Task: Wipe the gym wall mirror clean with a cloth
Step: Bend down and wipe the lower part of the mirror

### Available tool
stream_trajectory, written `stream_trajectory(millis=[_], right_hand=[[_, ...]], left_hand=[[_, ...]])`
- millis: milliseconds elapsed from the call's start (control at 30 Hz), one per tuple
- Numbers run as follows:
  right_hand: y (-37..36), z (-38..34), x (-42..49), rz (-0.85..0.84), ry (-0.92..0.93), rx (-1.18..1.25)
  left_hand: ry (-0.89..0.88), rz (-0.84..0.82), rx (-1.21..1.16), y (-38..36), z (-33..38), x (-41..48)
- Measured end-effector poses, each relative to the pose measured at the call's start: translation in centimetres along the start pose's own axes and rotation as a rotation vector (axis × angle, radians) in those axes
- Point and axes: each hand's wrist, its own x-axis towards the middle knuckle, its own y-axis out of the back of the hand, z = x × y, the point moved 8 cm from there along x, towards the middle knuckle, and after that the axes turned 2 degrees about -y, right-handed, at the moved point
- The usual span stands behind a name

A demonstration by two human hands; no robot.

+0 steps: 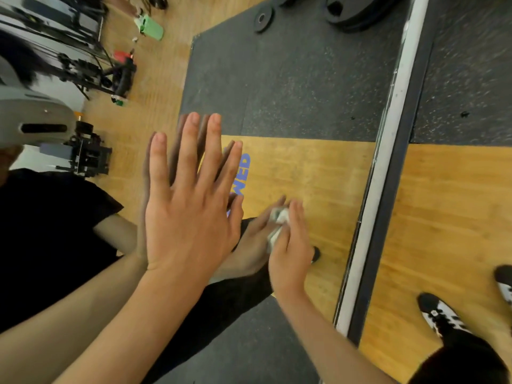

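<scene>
Right hand (291,253) laid over a wadded cloth (277,223), fingers close together and nearly straight, pressing it against the mirror (304,92); somewhat blurred. Cloth pale and bunched, peeking out beneath the fingertips and along the left edge of the hand, touching the glass right where hand meets reflection. Left of the grip, left hand (188,217) flat on the glass, fingers spread wide, holding nothing. Between the two hands, just above the cloth, blue lettering (243,173) reflected on yellow wood. Right of the grip, apart from the cloth, a white strip (388,162) running slantwise along the mirror's edge. Beyond that, lower right of the grip, black-and-white shoes (440,314) on wooden floor. Well above the grip, weight plates (357,12) reflected on dark matting.
</scene>
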Motion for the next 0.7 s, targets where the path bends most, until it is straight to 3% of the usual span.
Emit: stream_trajectory(millis=[133, 200, 300, 367, 467, 533, 633, 700], right_hand=[[-0.6, -6.1, 12.4, 0.085, 0.071, -0.003], [-1.1, -9.3, 13.9, 0.085, 0.159, 0.016], [-2.0, -11.1, 7.0, 0.032, 0.308, 0.05], [-1.6, -8.0, 0.5, -0.025, 0.349, 0.048], [-0.1, -1.3, -5.9, -0.114, 0.264, -0.018], [0.5, 0.4, -5.5, -0.124, 0.209, -0.051], [0.1, -1.1, 2.4, -0.059, 0.091, -0.039], [-0.1, -4.9, 10.4, 0.021, 0.126, -0.045]], left_hand=[[0.002, 0.009, 0.025, 0.0, 0.1, -0.1], [0.001, 0.017, 0.037, 0.0, 0.2, -0.1], [0.014, 0.03, 0.025, -0.1, 0.1, -0.1], [0.014, 0.022, 0.008, 0.0, 0.0, 0.1], [0.011, 0.02, 0.005, -0.2, 0.1, -0.1], [0.005, 0.013, 0.0, -0.3, 0.1, -0.1], [0.015, 0.011, 0.012, -0.2, -0.1, 0.1], [0.003, -0.007, 0.025, -0.3, 0.0, 0.1]])
